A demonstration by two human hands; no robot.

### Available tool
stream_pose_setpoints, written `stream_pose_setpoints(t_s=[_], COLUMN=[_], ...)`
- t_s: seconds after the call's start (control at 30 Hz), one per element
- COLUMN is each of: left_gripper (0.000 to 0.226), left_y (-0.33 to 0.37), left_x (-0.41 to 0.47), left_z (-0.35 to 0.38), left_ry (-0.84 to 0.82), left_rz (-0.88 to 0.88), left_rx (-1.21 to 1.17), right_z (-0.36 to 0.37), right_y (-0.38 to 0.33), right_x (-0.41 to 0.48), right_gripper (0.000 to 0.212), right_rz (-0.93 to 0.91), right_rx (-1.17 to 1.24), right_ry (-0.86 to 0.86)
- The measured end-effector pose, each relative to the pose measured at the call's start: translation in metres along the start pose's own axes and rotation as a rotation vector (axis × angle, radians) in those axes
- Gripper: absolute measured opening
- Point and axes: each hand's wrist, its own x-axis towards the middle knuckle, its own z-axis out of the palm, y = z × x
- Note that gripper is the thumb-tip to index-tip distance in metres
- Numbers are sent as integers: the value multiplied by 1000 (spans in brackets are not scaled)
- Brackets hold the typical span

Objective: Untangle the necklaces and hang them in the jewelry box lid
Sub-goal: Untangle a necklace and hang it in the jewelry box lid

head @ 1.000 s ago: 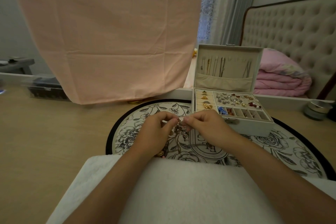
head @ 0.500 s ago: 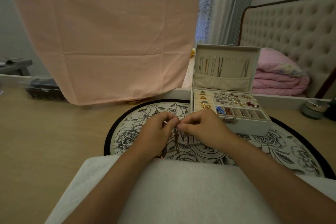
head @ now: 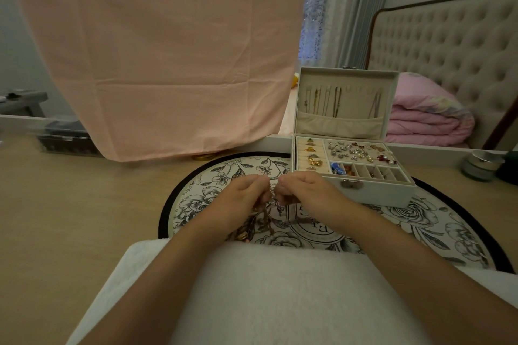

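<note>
A tangle of thin necklaces (head: 259, 218) hangs between my hands over the round floral mat (head: 213, 176). My left hand (head: 241, 202) and my right hand (head: 305, 193) both pinch the chains at the top, fingertips nearly touching. The loose ends and a gold pendant dangle below my left hand. The white jewelry box (head: 372, 193) stands open just right of my right hand. Its upright lid (head: 347, 78) holds several necklaces (head: 336, 101) hanging above a beige pocket.
The box tray holds rings, earrings and small charms. A peach cloth (head: 168, 50) hangs at the back left. A white towel (head: 252, 288) covers my lap. A round tin (head: 480, 165) sits at the far right, a dark plastic box (head: 67, 137) at the left.
My hands have drawn slightly closer together and a little higher, still pinching the tangled chains. The view shifted slightly; the box stays put.
</note>
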Motion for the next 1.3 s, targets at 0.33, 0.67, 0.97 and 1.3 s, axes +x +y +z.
stream_pose_setpoints(t_s=[0.33, 0.67, 0.97, 1.3], left_gripper=[33, 28, 22, 8], left_y=[-5, 12, 46, 56], left_x=[5, 7, 17, 6], left_z=[-8, -2, 28, 65], left_ry=[46, -35, -157, 152], left_rz=[-118, -143, -120, -30], left_rx=[-249, -672, -618, -336], right_z=[-22, -27, -62, -69], right_y=[4, -9, -6, 10], right_x=[-5, -20, -50, -69], right_gripper=[36, 15, 33, 20], right_rz=[149, 75, 166, 76], right_rx=[34, 1, 89, 247], right_ry=[-30, 34, 59, 249])
